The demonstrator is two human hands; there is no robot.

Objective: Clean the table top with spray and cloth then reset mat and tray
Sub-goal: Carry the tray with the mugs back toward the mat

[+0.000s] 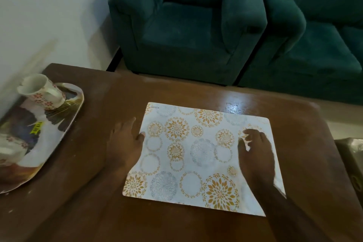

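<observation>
While flat, mat (pixel 196 155) under fingers (pixel 247 139)

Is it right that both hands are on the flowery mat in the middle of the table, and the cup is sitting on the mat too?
Not quite. The cup is not on the mat; it sits on the tray at the left side of the table. The head view shows this. The rest holds: the left hand touches the mat's left edge and the right hand lies flat on it.
</observation>
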